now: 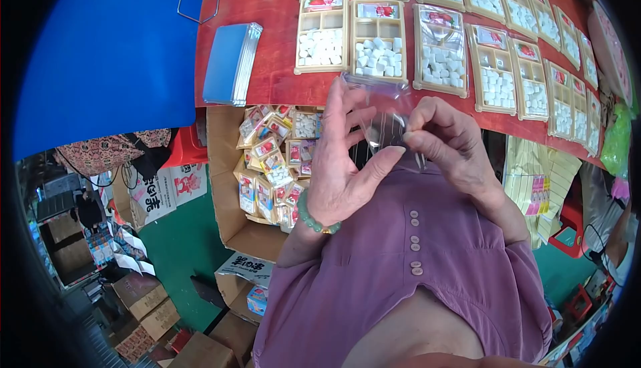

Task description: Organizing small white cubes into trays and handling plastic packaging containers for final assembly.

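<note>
Just beyond my chest, at the near edge of the red table, is a clear plastic cover [386, 126] with shiny reflections. My right hand [454, 146] pinches its right side between thumb and fingers. My left hand [344, 157], with a green bead bracelet at the wrist, is held up along the cover's left side, fingers stretched and apart, the thumb near its lower edge. Beyond the cover stands a beige tray [355, 29] of white marshmallow-like pieces with a small strawberry-printed packet. To its right, another filled tray [441, 51] lies under a clear cover.
More filled beige trays [495, 74] stand in rows on the red table [280, 87]. A stack of flat blue-topped sheets [230, 64] lies left. Below the table edge, an open carton [224, 188] holds many small packs. A blue surface [100, 54] adjoins at left.
</note>
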{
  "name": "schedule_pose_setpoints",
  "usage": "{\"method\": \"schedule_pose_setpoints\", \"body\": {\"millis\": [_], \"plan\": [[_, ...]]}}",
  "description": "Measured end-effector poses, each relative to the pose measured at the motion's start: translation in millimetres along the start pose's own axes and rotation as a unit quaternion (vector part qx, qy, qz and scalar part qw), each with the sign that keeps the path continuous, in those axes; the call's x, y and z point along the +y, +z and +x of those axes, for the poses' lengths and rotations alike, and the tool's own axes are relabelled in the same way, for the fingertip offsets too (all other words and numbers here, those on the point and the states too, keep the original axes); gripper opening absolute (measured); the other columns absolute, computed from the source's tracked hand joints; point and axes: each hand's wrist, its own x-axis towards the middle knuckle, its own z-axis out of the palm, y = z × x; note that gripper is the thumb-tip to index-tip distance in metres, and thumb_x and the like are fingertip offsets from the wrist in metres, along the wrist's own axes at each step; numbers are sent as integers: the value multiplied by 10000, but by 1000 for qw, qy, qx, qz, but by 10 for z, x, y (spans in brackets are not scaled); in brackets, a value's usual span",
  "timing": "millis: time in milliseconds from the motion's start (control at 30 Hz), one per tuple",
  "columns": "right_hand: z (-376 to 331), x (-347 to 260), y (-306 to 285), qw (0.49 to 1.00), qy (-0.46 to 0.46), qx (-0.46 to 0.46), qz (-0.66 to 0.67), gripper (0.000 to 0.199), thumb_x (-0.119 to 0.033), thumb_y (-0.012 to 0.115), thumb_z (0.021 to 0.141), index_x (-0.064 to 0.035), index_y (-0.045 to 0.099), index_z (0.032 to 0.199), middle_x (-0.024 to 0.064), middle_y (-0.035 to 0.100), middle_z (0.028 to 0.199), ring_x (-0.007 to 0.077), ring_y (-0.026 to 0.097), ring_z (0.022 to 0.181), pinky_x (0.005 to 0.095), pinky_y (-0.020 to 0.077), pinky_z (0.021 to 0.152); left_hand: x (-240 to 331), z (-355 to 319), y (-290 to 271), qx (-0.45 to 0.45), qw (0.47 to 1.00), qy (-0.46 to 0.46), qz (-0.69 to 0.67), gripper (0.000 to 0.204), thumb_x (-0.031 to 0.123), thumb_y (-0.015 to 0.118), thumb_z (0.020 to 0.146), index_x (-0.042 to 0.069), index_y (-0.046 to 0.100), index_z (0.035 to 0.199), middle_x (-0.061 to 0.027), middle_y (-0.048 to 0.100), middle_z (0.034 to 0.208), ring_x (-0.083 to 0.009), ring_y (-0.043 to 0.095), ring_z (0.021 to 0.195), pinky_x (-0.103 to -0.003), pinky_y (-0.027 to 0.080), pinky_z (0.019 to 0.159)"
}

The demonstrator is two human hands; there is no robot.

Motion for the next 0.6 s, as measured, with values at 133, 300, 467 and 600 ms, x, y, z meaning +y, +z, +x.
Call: {"method": "schedule_pose_setpoints", "body": {"millis": [133,300,467,600], "plan": [[17,70,55,999,-29,-15,-4,90,-89,626,946,-57,542,948,-49,501,846,17,445,740,187,362,649,6,48,92,-4,999,0,-52,1033,330,764,841,-24,63,1511,-220,401,1385,-307,519,1192,-441,461,986],[26,136,24,998,-17,-41,50,113,-51,637,935,-62,525,931,-43,515,880,9,446,737,181,383,652,-50,71,139,-10,988,-13,-151,990,315,754,855,-17,89,1509,-180,401,1374,-229,517,1156,-405,447,1001],[56,257,55,996,-64,-53,-32,192,-70,694,894,-72,518,819,-58,507,779,22,466,712,205,396,632,-68,100,145,-48,961,-60,-264,912,223,766,840,22,181,1510,-142,435,1312,-204,524,1136,-356,471,959],[50,219,15,995,-34,-93,-6,212,-71,727,869,-79,527,799,-59,528,780,21,479,728,210,408,649,-95,78,133,-44,957,-56,-283,878,188,775,821,24,240,1497,-110,473,1250,-169,537,1079,-321,479,925]]}}
